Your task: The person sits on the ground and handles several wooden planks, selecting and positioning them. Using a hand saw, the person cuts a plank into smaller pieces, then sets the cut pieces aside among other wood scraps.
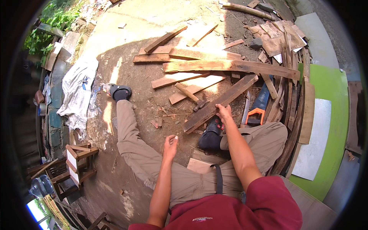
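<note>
My right hand [224, 112] grips the near edge of a dark, weathered wooden plank [220, 102], which slants from beside my right shoe up to the right. My left hand [170, 145] hovers over the gap between my legs, its fingers curled closed. Whatever it may hold is too small to make out. Just beyond the plank a hammer [188, 92] with a wooden handle lies on the ground, its head close to the plank's edge. A handsaw [256, 113] with an orange and black handle rests to the right of my right foot.
Several loose boards [230, 66] lie crossed ahead of me. Scrap wood [278, 36] is heaped at the far right, beside a green panel [326, 115]. A white cloth [78, 92] lies at the left, with a small wooden frame [78, 163] nearer me.
</note>
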Motion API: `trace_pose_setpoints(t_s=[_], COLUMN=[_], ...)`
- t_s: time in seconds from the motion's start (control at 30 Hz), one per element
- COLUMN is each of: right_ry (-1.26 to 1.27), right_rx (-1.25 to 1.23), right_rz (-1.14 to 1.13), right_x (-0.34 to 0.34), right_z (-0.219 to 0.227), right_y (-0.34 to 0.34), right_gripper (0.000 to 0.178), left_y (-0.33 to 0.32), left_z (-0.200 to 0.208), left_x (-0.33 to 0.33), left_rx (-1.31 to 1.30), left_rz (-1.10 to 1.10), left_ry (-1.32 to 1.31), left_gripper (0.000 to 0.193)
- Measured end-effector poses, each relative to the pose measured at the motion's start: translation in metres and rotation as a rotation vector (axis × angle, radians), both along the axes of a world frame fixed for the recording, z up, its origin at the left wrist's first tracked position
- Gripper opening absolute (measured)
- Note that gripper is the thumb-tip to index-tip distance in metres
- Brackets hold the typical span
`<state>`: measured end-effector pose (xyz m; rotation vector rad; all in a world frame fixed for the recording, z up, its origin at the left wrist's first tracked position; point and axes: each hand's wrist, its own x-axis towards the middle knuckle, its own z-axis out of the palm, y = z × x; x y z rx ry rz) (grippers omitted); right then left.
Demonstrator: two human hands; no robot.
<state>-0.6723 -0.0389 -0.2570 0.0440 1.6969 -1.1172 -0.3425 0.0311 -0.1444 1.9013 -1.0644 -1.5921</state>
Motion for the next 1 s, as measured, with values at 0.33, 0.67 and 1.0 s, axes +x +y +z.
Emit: trace_pose_setpoints(t_s=[0.33, 0.67, 1.0], right_ry=[-0.334, 0.318, 0.435], right_rx=[-0.502, -0.877, -0.917], right_rz=[0.050, 0.418, -0.001], right_x=[0.051, 0.097, -0.077], right_z=[0.107, 0.199, 0.318], right_y=[0.025, 0.062, 0.150], right_gripper=[0.068, 0.070, 0.030], left_y=[-0.045, -0.077, -0.102], left_z=[0.059, 0.160, 0.187], left_x=[-0.050, -0.157, -0.145], left_rx=[-0.636, -0.699, -0.931], left_rz=[-0.293, -0.319, -0.420], left_ry=[-0.339, -0.057, 0.291], left_gripper=[0.048, 0.087, 0.059])
